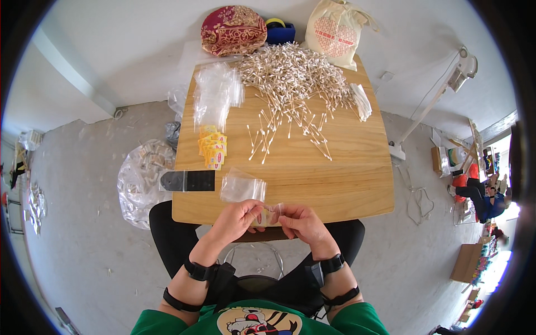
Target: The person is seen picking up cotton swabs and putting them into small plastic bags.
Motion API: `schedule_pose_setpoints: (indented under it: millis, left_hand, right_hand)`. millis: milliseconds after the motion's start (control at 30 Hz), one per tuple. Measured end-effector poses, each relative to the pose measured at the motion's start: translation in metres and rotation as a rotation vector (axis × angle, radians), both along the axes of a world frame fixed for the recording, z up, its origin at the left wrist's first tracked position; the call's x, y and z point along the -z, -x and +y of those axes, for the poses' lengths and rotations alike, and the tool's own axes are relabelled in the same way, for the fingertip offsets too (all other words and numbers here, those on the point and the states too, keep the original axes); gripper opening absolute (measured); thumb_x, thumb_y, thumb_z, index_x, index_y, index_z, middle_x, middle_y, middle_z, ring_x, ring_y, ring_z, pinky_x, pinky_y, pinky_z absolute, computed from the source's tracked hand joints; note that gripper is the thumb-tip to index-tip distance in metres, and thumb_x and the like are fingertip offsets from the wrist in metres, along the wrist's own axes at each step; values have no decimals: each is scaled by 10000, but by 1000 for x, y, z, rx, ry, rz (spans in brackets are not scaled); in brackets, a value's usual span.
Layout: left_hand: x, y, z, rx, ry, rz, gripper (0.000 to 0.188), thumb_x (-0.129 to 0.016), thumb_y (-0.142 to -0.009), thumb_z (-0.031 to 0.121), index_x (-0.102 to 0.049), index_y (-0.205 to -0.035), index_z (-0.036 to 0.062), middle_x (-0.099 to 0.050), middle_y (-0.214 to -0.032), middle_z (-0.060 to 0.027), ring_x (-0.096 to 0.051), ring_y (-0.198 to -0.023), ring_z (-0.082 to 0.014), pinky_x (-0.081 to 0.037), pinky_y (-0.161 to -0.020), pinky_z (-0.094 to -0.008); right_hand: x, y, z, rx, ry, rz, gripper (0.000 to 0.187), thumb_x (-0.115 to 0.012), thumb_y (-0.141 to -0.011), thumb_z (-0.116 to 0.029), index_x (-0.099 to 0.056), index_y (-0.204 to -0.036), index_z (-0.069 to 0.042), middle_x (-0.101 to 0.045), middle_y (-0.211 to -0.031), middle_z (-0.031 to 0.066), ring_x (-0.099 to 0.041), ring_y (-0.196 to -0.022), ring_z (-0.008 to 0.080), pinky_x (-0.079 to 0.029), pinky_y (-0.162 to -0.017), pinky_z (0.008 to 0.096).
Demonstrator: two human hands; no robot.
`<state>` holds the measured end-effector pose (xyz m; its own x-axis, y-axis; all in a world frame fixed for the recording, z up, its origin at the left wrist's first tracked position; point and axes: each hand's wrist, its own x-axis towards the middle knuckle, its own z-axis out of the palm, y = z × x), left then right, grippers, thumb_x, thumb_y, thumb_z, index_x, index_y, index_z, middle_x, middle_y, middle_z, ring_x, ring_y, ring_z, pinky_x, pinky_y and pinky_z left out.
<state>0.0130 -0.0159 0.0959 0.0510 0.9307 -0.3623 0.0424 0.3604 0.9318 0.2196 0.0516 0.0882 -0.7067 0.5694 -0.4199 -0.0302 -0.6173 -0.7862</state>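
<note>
At the table's near edge, my left hand (243,218) and my right hand (304,222) pinch a small clear plastic bag (272,216) between them. A yellow and white label shows through or against the bag; I cannot tell whether it is inside. Just beyond my left hand lies a small stack of clear bags (241,187). Further up, yellow cards (213,151) are fanned in a pile below a larger heap of clear bags (216,92). Double-tipped cotton swabs (296,75) form a big heap at the far side, with several strewn toward the middle.
A black strap-like piece (192,180) lies at the left edge of the wooden table (335,184). Behind the swabs stand a patterned red cushion (233,30), a blue tape dispenser (280,32) and a cream cloth bag (335,33). A filled plastic sack (146,178) sits left; a white stand (430,103) rises right.
</note>
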Motion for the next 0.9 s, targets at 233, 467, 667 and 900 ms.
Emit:
schedule_pose_setpoints:
  millis: [233, 467, 667, 900]
  left_hand:
    - [5, 0, -2, 10, 1, -12, 308, -477, -1010, 255, -611, -1161, 22, -622, -778, -48, -687, -673, -157, -526, -521, -264]
    - [3, -5, -5, 22, 6, 166, 274, -518, -990, 188, -609, -1200, 38, -657, -752, -63, -660, -576, -137, -494, -494, -250]
    - [5, -5, -10, -20, -134, 256, 287, -538, -977, 182, -600, -1206, 22, -670, -775, -92, -645, -563, -149, -500, -514, -265]
    - [5, 14, -3, -128, -139, 289, 468, -400, -1023, 401, -627, -1192, 28, -603, -738, -46, -589, -577, -92, -490, -532, -249]
  right_hand:
    - [13, -5, -4, 10, 10, 38, 237, -583, -949, -175, -659, -1056, 23, -650, -741, 68, -572, -552, 127, -431, -505, 235]
    - [-1, -8, -6, -159, 20, -33, 352, -521, -992, -261, -604, -1235, -20, -630, -687, 27, -609, -580, 112, -465, -543, 224]
    - [5, -1, -7, -303, -95, -94, 371, -491, -1000, -232, -548, -1308, -33, -627, -674, 56, -609, -622, 131, -484, -598, 261]
    - [3, 1, -2, -221, 68, -31, 392, -465, -1013, -241, -505, -1354, -53, -606, -682, 27, -592, -645, 112, -457, -613, 226]
